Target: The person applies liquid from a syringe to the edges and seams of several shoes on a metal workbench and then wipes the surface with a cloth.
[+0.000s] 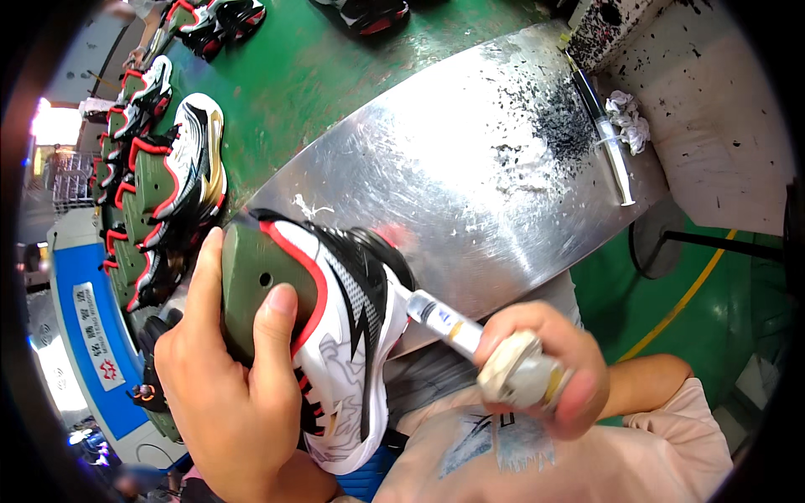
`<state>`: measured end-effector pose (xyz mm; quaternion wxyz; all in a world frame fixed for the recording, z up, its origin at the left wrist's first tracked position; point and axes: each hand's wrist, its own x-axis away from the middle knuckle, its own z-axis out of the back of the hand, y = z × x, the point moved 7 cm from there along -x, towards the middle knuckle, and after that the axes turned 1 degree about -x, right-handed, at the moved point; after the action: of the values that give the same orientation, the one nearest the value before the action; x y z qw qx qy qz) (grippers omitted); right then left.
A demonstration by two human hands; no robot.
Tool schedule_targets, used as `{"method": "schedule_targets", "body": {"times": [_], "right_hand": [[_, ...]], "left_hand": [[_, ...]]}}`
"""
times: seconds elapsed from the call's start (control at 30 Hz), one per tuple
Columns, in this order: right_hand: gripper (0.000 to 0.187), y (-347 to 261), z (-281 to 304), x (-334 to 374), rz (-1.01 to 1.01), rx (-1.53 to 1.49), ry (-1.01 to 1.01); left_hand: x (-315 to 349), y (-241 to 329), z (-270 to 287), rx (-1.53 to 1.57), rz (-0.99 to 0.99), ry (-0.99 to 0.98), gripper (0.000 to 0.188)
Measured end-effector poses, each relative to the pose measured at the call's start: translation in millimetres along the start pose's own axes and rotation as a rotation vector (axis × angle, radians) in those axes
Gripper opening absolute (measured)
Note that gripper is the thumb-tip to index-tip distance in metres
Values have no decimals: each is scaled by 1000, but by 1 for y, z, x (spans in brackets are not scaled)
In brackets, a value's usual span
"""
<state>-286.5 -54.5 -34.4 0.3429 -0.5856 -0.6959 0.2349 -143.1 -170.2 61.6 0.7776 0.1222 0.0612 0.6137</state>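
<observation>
My left hand grips a white, black and red sneaker by the dark green shoe last filling its opening. The thumb lies on top of the last near a small hole, and the fingers wrap round its far side. The shoe is tilted, its sole edge toward my right hand. In my right hand is a syringe, its tip at the sole edge of the sneaker; whether it touches is too small to tell. Off-white wrapping covers the syringe's rear end, inside my curled fingers.
A shiny metal tabletop extends beyond the shoe, spattered black at its far right. There lie a second syringe with dark contents and crumpled white tissue. Several similar sneakers on lasts line the left. A dark round disc stands right.
</observation>
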Motion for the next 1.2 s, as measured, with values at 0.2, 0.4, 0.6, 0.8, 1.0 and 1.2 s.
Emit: {"method": "schedule_targets", "body": {"times": [0.2,0.4,0.6,0.8,1.0,1.2], "right_hand": [[61,17,30,-53,-208,-466,117],[59,52,-85,-149,-642,-132,-235],[83,45,-167,-122,-711,696,-460],[90,14,-151,-71,-661,647,-413],[83,-29,-135,-33,-672,758,-406],[83,-52,-110,-3,-581,737,-366]], "left_hand": [[44,-15,3,304,-491,60,52],[65,-83,17,-43,-964,226,24],[148,-136,0,167,-682,385,16],[181,-137,-28,89,-558,548,4],[195,-136,-44,-63,-504,486,17],[182,-124,-36,-123,-448,559,22]]}}
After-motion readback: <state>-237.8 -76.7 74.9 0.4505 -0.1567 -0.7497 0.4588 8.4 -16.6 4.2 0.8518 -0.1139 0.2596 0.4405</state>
